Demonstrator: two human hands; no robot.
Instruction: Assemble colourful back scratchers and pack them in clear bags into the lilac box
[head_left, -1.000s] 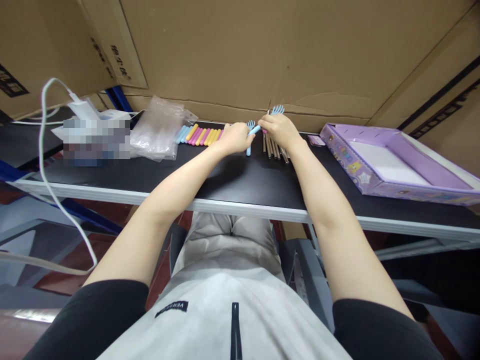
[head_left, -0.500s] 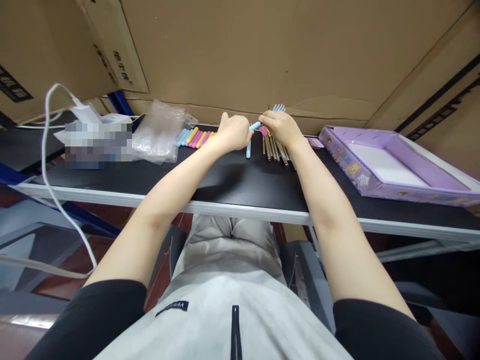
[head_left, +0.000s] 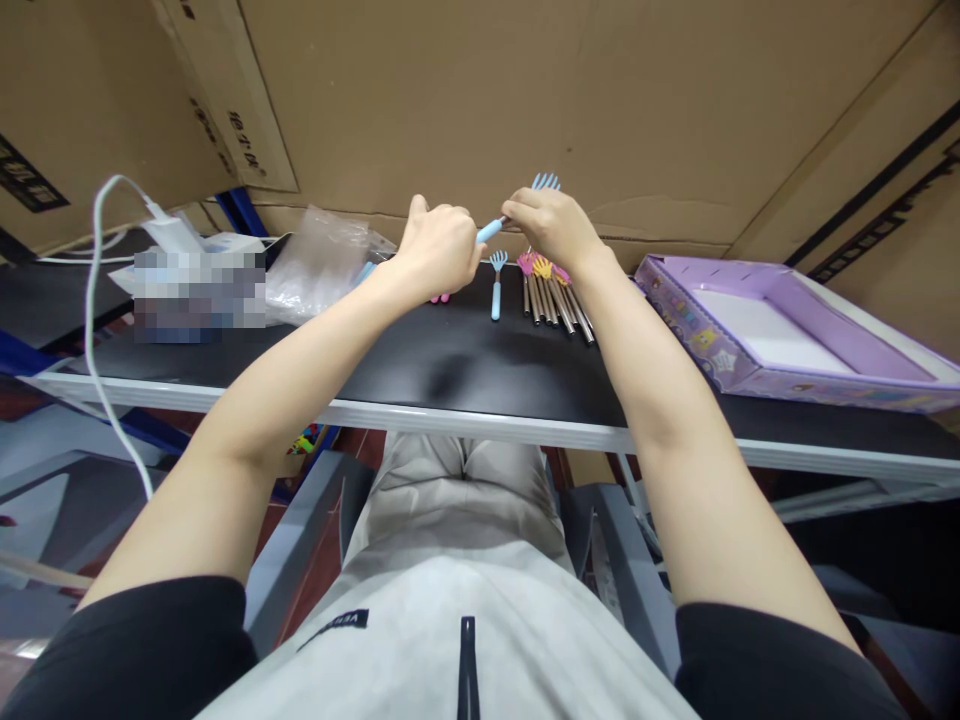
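Observation:
Both my hands are raised above the black table [head_left: 465, 365] and hold one blue scratcher between them. My left hand [head_left: 439, 245] is closed round its light blue handle [head_left: 489, 231]. My right hand [head_left: 547, 222] pinches the rod near the blue claw head [head_left: 545, 182], which sticks up past my fingers. Below them on the table lie a finished blue scratcher [head_left: 496, 282] and a row of metal rods with pink and yellow claw heads [head_left: 551, 292]. Coloured handles [head_left: 441, 297] lie mostly hidden behind my left hand.
A clear plastic bag [head_left: 319, 265] lies left of my hands, with a white charger and cable [head_left: 169, 230] further left. A purple cardboard tray [head_left: 780, 325] sits at the right. Large cardboard boxes [head_left: 525, 90] wall the back of the table.
Both hands have lifted off the table with the blue scratcher, uncovering the rods and the finished scratcher. The two hands have moved slightly apart along it.

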